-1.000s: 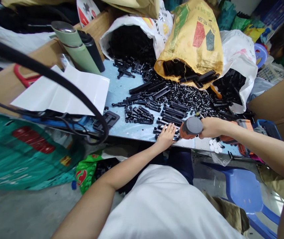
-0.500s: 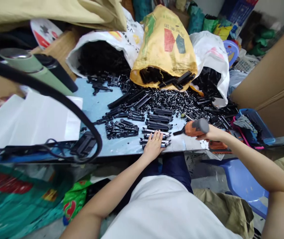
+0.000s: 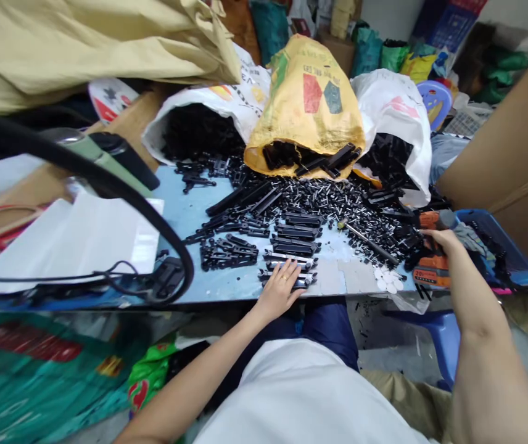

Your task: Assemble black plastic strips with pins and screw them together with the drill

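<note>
My left hand [image 3: 279, 285] lies flat, fingers stretched, on the nearest of a row of slim black parts [image 3: 295, 248] at the front of the bench. Metal-like bright strips show along the parts under and beside its fingers. Far to the right, my right hand [image 3: 444, 239] is closed round the handle of an orange and black cordless drill [image 3: 430, 271], next to a heap of small parts. Some of its fingers are hidden. To the left of the row lies a group of short black arms [image 3: 229, 251]. A long rod-like tool with a yellowish end [image 3: 368, 240] lies between the hands.
A yellow sack [image 3: 310, 111] and two white sacks [image 3: 396, 105] spill black parts and many small screws or pins [image 3: 319, 197] onto the blue bench. White papers [image 3: 88, 240] and a black cable [image 3: 120, 185] are at left. A blue bin [image 3: 518, 265] and cardboard [image 3: 499, 160] stand at right.
My right hand has moved right with the drill, away from the row of black parts to beside the blue bin. My left hand stays on the parts. The view has shifted slightly.
</note>
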Demonstrator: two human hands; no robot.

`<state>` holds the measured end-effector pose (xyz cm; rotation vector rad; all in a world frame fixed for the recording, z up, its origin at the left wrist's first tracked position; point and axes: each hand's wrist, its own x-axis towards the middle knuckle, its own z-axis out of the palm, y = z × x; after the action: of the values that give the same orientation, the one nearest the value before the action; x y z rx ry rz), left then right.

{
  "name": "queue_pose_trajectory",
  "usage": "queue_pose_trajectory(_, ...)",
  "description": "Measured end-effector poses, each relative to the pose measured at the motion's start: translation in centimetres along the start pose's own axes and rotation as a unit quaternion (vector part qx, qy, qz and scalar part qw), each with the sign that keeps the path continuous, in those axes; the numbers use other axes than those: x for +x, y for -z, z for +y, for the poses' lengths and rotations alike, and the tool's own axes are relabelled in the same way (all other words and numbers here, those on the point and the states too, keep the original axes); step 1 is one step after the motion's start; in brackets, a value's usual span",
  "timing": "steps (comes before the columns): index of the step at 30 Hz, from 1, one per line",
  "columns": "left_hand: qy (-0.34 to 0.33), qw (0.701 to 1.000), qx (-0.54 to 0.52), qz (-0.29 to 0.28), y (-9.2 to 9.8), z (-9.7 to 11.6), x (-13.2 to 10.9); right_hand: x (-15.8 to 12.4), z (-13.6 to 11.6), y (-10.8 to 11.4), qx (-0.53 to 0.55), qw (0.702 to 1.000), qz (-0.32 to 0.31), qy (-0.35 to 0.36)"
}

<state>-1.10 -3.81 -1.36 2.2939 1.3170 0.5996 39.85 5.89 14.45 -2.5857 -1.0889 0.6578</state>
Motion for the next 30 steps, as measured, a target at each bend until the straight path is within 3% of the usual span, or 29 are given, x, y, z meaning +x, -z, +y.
queue_pose_trajectory(3, 0.105, 0.978, -0.173, 0.047, 1.1, 0.7, -2.0, -2.2, -2.3, 1.0, -0.182, 0.970, 0.150, -0.062)
queue_pose_trajectory(5, 0.235, 0.916, -0.319, 0.056, 1.2, 1.5, -2.9, -4.4, -5.3, -0.7, -0.250, 0.939, 0.235, 0.011)
queue_pose_trajectory(6, 0.302, 0.867, -0.393, 0.054, 1.1, 1.9, -3.2, -5.6, -7.1, -2.5, -0.253, 0.931, 0.238, 0.109)
queue_pose_trajectory(7, 0.358, 0.811, -0.461, 0.050, 0.8, 2.4, -3.3, -6.8, -9.0, -5.0, -0.266, 0.913, 0.172, 0.256)
queue_pose_trajectory(8, 0.401, 0.753, -0.520, 0.048, 0.6, 2.9, -3.3, -7.8, -10.9, -7.9, -0.284, 0.875, 0.080, 0.384)
queue_pose_trajectory(9, 0.431, 0.699, -0.569, 0.046, 0.4, 3.3, -3.3, -8.6, -12.8, -10.9, -0.291, 0.845, 0.019, 0.449)
queue_pose_trajectory(12, 0.465, 0.582, -0.666, 0.041, -0.1, 4.1, -3.4, -9.5, -17.2, -18.3, -0.319, 0.781, -0.091, 0.530)
queue_pose_trajectory(14, 0.475, 0.536, -0.696, 0.041, -0.1, 4.1, -3.8, -9.0, -19.1, -20.2, -0.336, 0.756, -0.128, 0.548)
queue_pose_trajectory(17, 0.492, 0.493, -0.715, 0.063, -0.1, 3.8, -4.6, -7.9, -20.7, -20.0, -0.354, 0.735, -0.173, 0.552)
queue_pose_trajectory(21, 0.518, 0.451, -0.717, 0.114, -0.3, 3.5, -3.6, -7.6, -20.8, -20.1, -0.317, 0.773, -0.309, 0.453)
queue_pose_trajectory(25, 0.474, 0.413, -0.748, 0.214, -1.1, 3.9, -1.8, -9.2, -17.3, -22.0, -0.215, 0.801, -0.385, 0.405)
queue_pose_trajectory(27, 0.428, 0.406, -0.764, 0.262, -1.7, 4.4, -1.7, -10.1, -14.8, -22.4, -0.184, 0.808, -0.406, 0.386)
queue_pose_trajectory(30, 0.375, 0.406, -0.784, 0.284, -2.5, 5.3, -2.7, -11.2, -11.6, -22.2, -0.129, 0.815, -0.432, 0.364)
